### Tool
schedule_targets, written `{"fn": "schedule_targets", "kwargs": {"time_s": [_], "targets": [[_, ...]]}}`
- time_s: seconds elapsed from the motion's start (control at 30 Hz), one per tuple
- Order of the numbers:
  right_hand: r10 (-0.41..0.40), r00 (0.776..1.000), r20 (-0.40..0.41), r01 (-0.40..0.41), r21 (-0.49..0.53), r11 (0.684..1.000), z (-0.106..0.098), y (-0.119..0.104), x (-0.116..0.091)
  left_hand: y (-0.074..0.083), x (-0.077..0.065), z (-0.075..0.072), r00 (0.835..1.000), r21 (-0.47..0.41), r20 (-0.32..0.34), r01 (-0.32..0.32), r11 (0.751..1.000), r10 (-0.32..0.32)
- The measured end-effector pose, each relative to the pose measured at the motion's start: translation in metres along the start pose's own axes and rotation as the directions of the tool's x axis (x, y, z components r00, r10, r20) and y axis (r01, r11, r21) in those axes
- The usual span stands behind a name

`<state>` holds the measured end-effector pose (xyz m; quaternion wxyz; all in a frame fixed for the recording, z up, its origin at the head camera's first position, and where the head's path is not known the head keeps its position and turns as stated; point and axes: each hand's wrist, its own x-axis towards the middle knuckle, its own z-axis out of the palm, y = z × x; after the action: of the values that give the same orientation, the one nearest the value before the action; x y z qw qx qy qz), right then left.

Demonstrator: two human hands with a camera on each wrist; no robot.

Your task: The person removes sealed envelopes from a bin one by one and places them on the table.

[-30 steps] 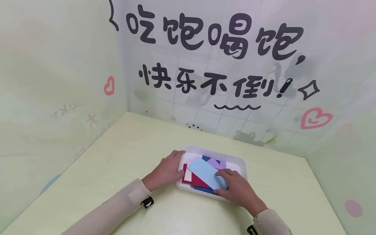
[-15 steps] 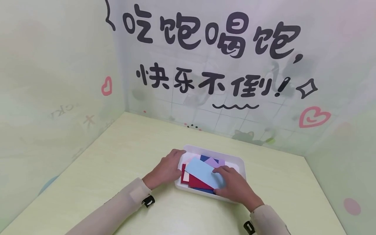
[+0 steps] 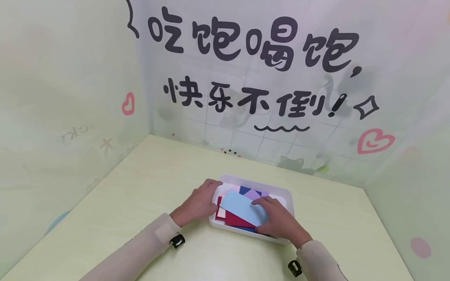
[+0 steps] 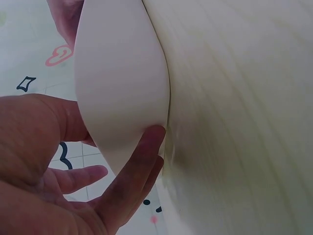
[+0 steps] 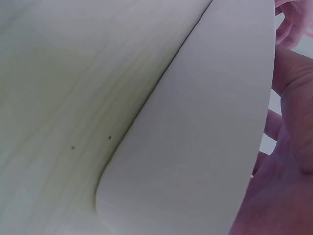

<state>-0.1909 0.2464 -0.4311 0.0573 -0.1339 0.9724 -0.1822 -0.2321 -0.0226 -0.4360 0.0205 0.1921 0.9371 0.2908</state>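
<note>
A white tray (image 3: 290, 203) holds a loose pile of coloured flat pieces. My left hand (image 3: 199, 201) grips its left end, thumb over the rim and fingers (image 4: 146, 147) against the outer wall. On top of the pile lies a light blue rectangular card (image 3: 239, 205), slanting down to the right. My right hand (image 3: 281, 218) holds this card near its right end, fingertips on the far edge and thumb at the near edge. Under it show a dark red piece (image 3: 235, 220), dark blue pieces (image 3: 246, 190) and a lilac piece (image 3: 252, 194). The right palm hides the card's right end.
The tray stands on a pale yellow wood-grain table (image 3: 168, 164). Printed walls enclose the table at the left, back and right, with black lettering on the back wall (image 3: 225, 117). Both sleeves carry small black clips at the cuffs.
The right hand and the light blue card have shifted slightly left over the pile. The left hand keeps its grip on the tray's end. The head view has drifted a little.
</note>
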Motion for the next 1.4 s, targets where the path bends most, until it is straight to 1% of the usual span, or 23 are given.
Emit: {"fn": "schedule_targets", "kwargs": {"time_s": [0.17, 0.33, 0.5, 0.63, 0.73, 0.9, 1.0, 1.17, 1.3, 1.4], "targets": [[0.004, 1.0, 0.019, -0.004, -0.005, 1.0, -0.001, 0.0, 0.002, -0.001, 0.0, 0.001, 1.0, -0.003, 0.003, -0.01, 1.0, 0.01], [-0.006, 1.0, 0.005, 0.006, -0.017, 1.0, -0.001, 0.001, 0.001, -0.002, 0.001, 0.002, 1.0, -0.019, 0.006, -0.013, 1.0, 0.013], [-0.058, 0.998, -0.038, 0.055, -0.075, 0.996, -0.004, -0.001, -0.003, -0.003, 0.002, 0.001, 1.0, -0.019, 0.004, -0.023, 1.0, 0.023], [-0.09, 0.995, -0.039, 0.084, -0.138, 0.987, -0.005, -0.001, -0.007, -0.004, 0.002, 0.0, 0.999, -0.012, -0.003, -0.036, 0.999, 0.036], [-0.13, 0.991, -0.042, 0.121, -0.18, 0.976, -0.005, 0.001, -0.009, -0.005, 0.001, -0.001, 0.999, -0.01, -0.006, -0.047, 0.999, 0.047], [-0.183, 0.979, -0.089, 0.165, -0.18, 0.97, -0.01, 0.008, -0.013, -0.008, 0.0, 0.0, 0.997, -0.013, -0.013, -0.081, 0.997, 0.081], [-0.178, 0.974, -0.143, 0.153, -0.173, 0.973, -0.018, 0.014, -0.016, -0.009, 0.0, 0.001, 0.996, -0.008, -0.016, -0.087, 0.996, 0.087], [-0.115, 0.965, -0.235, 0.084, -0.139, 0.987, -0.04, 0.029, -0.022, -0.008, 0.002, 0.001, 0.998, -0.008, -0.007, -0.058, 0.998, 0.058], [-0.059, 0.951, -0.303, 0.025, -0.115, 0.993, -0.057, 0.052, -0.027, -0.007, 0.002, 0.001, 0.999, -0.011, -0.005, -0.044, 0.999, 0.044], [0.002, 0.935, -0.354, -0.042, -0.103, 0.994, -0.065, 0.072, -0.029, -0.007, 0.002, 0.002, 0.999, 0.0, -0.008, -0.049, 0.999, 0.049]]}}
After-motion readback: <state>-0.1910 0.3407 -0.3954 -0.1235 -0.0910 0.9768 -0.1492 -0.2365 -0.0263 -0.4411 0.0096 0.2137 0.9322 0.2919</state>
